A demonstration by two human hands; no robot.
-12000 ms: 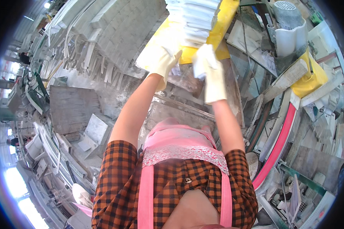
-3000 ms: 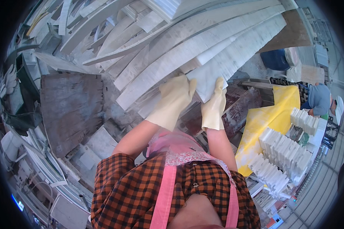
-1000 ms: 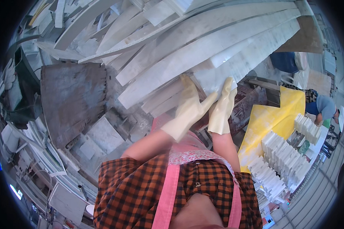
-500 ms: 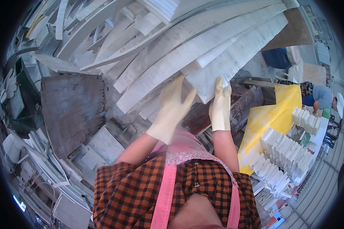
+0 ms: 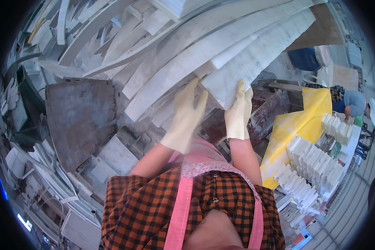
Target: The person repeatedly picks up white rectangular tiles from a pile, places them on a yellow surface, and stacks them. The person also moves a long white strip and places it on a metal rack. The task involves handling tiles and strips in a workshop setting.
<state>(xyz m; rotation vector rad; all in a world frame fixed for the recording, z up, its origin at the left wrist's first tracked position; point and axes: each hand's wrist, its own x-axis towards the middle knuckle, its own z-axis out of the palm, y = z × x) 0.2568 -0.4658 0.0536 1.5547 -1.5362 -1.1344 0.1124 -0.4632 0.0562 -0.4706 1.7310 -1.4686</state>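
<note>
White stone slab (image 5: 254, 56): right side of the strip pile (image 5: 187, 62)
Left hand (image 5: 185, 116): gloved fingers spread loose, beside its end
Right hand (image 5: 238, 111): on its near corner, can't tell if gripping

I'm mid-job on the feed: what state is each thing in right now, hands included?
Cream-gloved left hand: open, thumb spread away.
Cream-gloved right hand: at the slab's near end, grip unclear.
Long white grey-veined stone slab: lying beside other strips.
Yellow sheet: spread out, whitened in patches.
Thin white stone pieces: packed together in rows.
Pink apron: worn.
</note>
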